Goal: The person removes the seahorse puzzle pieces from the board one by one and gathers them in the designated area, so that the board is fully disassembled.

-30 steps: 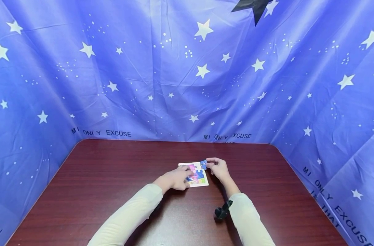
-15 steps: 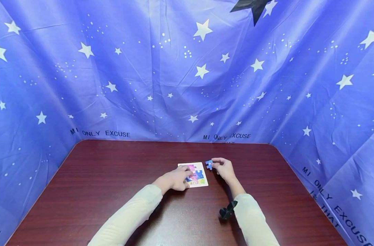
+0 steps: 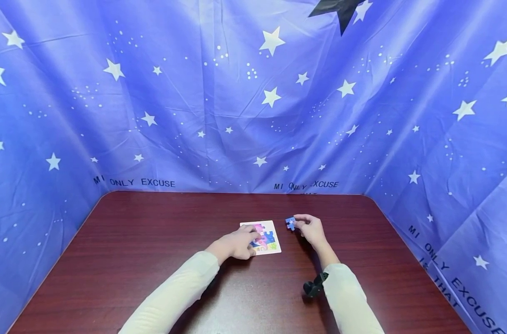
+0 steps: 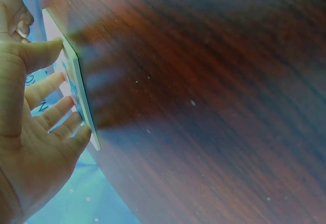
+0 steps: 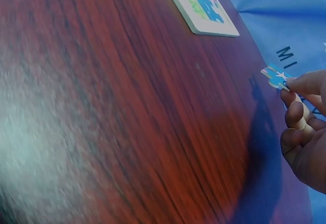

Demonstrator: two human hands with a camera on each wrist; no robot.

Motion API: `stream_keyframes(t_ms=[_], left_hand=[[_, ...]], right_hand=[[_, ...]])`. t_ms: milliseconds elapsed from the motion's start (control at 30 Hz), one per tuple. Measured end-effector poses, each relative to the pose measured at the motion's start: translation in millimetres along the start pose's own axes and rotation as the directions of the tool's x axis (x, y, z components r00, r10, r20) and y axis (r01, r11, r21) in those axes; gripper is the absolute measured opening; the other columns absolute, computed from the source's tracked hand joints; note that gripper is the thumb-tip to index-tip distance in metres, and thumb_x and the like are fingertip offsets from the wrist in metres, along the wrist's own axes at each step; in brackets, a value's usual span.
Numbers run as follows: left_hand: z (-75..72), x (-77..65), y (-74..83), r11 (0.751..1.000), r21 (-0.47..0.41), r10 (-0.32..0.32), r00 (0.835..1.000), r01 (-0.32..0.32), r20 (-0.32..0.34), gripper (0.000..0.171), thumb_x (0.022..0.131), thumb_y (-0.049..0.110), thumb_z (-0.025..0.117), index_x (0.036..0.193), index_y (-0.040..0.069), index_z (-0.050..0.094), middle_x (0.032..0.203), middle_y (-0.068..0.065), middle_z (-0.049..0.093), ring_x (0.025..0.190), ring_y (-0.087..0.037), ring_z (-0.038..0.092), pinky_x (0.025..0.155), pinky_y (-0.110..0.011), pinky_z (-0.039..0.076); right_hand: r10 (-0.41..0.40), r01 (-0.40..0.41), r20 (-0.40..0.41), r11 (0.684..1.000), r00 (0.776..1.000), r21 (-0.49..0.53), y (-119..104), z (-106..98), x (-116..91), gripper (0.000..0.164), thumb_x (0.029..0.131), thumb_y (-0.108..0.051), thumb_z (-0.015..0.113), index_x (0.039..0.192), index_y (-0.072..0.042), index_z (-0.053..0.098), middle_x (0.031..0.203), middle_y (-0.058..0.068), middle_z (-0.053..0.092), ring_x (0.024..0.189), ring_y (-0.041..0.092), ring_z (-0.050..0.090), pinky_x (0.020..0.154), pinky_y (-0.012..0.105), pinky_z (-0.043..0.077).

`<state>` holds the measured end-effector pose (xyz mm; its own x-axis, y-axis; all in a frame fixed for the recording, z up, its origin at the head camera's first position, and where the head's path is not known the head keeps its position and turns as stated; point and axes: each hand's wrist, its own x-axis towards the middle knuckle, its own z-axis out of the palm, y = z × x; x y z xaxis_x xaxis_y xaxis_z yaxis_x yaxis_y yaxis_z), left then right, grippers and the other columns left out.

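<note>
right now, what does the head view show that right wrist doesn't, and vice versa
Of these two, only head shows the left sleeve, right sleeve and back of the left hand, which rests on the puzzle board. Only right wrist shows the board's side edge and the palm side of the right hand. Both show that hand pinching a blue star piece apart from the board, plus the table and curtain.

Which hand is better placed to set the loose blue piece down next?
The right hand, I'd judge: it pinches the blue piece, held apart from the puzzle board, while the left hand is on that board.
</note>
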<state>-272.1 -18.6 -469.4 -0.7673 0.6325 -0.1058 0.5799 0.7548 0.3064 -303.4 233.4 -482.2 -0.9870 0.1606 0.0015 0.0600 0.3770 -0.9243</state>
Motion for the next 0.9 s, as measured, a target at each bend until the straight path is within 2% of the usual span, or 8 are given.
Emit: stream_keyframes(t_ms=[233,900], left_hand=[[-0.1,-1.7,-0.5,1.0,-0.01,-0.008,1.0,0.008,-0.002,0.048,0.082,0.024,0.064,0.128,0.016,0.054,0.137,-0.005,0.043,0.13,-0.022,0.037,0.106,-0.035,0.037],[0.5,-0.7,-0.4,1.0,-0.013,-0.012,1.0,0.012,0.006,0.048,0.082,0.022,0.062,0.129,0.017,0.053,0.137,-0.003,0.043,0.129,-0.02,0.037,0.105,-0.034,0.037]], right_hand=[[0.002,-0.002,-0.008,1.0,1.0,-0.014,1.8,-11.9,-0.6,0.028,0.083,-0.005,0.063,0.11,0.005,0.064,0.068,-0.004,0.06,0.045,0.007,0.042,0.047,0.02,0.04],[0.035,-0.036,-0.024,0.999,0.999,-0.041,9.6,-36.4,0.5,0.03,0.085,-0.006,0.061,0.113,0.005,0.063,0.076,-0.001,0.066,0.05,0.007,0.045,0.05,0.021,0.042]])
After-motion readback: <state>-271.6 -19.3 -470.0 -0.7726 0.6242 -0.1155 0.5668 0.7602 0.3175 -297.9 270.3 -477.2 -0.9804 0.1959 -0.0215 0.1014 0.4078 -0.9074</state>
